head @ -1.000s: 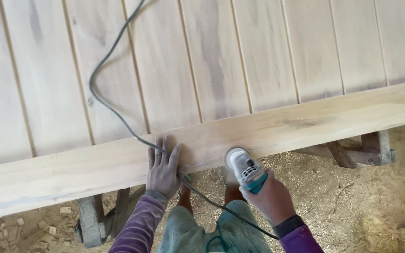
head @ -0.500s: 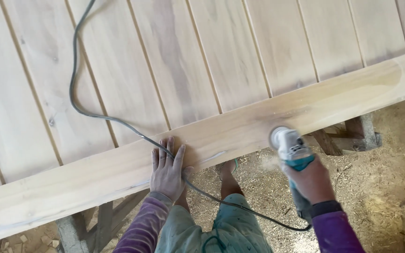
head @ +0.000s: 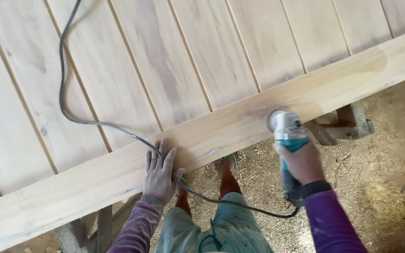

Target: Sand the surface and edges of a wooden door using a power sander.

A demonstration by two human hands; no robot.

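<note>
Fingers [head: 158, 157] flat on wood panel [head: 221, 131]; right hand [head: 303, 164] grips sander [head: 284, 125]

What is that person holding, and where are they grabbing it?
The right hand grips a sander around its body. The left hand holds nothing; it lies flat on the wooden rail.

No packages, labels, signs or screens visible anywhere in view.
</note>
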